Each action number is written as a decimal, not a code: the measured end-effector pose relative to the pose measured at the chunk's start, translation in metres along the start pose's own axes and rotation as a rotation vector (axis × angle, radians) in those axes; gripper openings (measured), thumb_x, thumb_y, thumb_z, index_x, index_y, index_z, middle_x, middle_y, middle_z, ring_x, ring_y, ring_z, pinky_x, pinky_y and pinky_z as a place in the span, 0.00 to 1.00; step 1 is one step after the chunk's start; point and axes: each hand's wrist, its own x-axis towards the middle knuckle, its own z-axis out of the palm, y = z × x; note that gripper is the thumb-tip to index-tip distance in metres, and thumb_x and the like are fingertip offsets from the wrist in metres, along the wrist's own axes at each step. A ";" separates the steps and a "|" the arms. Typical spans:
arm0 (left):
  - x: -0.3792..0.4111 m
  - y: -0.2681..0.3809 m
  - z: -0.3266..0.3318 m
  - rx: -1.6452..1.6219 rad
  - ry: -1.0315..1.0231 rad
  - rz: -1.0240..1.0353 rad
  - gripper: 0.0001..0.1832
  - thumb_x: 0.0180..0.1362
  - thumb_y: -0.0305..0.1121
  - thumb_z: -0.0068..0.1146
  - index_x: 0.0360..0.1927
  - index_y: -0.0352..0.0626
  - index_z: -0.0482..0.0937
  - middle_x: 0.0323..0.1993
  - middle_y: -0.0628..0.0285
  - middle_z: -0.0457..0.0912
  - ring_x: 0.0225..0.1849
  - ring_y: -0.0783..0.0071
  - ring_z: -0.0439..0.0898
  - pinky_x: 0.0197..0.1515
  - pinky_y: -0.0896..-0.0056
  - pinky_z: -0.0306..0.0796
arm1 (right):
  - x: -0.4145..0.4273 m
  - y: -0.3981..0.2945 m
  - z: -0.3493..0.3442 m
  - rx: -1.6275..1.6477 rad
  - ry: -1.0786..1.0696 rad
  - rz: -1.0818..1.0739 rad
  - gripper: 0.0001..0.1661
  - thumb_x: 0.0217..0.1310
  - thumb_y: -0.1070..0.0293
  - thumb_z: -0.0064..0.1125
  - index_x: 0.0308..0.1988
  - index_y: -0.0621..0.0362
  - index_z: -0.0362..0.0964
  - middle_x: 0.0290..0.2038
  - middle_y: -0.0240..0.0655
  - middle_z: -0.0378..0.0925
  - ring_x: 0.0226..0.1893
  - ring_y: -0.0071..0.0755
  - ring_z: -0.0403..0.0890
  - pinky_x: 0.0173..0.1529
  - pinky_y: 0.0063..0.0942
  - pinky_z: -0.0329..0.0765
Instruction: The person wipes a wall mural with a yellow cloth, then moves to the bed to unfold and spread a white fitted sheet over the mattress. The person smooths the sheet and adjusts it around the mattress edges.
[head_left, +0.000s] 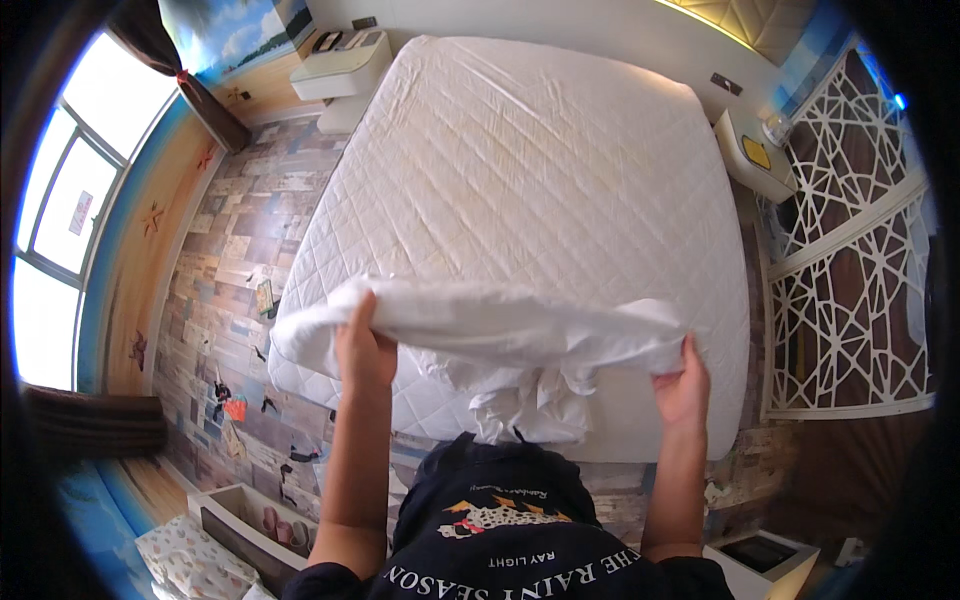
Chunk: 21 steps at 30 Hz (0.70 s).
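Note:
A white bed sheet (487, 315) is stretched in the air between my two hands, over the near end of the bed. My left hand (364, 345) grips its left part, the thumb on top and a flap of cloth hanging past it. At the other end my right hand (682, 382) pinches the sheet's right corner. More of the white cloth lies crumpled on the mattress below, close to my body. Under it all is a quilted white mattress (540, 180) with yellowish creases towards the far end. The sheet covers part of the mattress's near half.
Bedside units flank the bed's far end, one at left (337, 71) and one at right (757, 154). A white lattice partition (847, 300) stands along the right. Small items litter the plank-patterned floor (240, 247) at left. An open drawer (255, 517) holding slippers sits at lower left.

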 end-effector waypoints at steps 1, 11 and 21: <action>0.004 -0.016 -0.017 -0.019 0.001 -0.034 0.17 0.55 0.25 0.54 0.50 0.38 0.70 0.45 0.58 0.76 0.44 0.68 0.77 0.45 0.69 0.72 | 0.001 0.013 -0.015 -0.007 -0.002 0.038 0.22 0.65 0.56 0.47 0.53 0.58 0.66 0.49 0.33 0.74 0.47 0.31 0.75 0.48 0.31 0.72; -0.081 -0.052 -0.077 1.035 -0.374 -0.533 0.24 0.52 0.29 0.58 0.51 0.27 0.69 0.43 0.53 0.78 0.43 0.66 0.77 0.47 0.67 0.70 | -0.036 0.040 -0.067 -1.251 -0.468 0.261 0.18 0.57 0.61 0.58 0.41 0.66 0.74 0.36 0.38 0.79 0.34 0.25 0.79 0.34 0.24 0.76; 0.159 -0.093 0.064 1.982 -0.888 0.106 0.23 0.51 0.40 0.51 0.45 0.31 0.72 0.47 0.40 0.74 0.49 0.47 0.74 0.51 0.53 0.67 | 0.170 0.042 0.103 -1.564 -0.777 0.096 0.16 0.58 0.62 0.53 0.41 0.63 0.74 0.34 0.42 0.78 0.36 0.35 0.78 0.39 0.33 0.75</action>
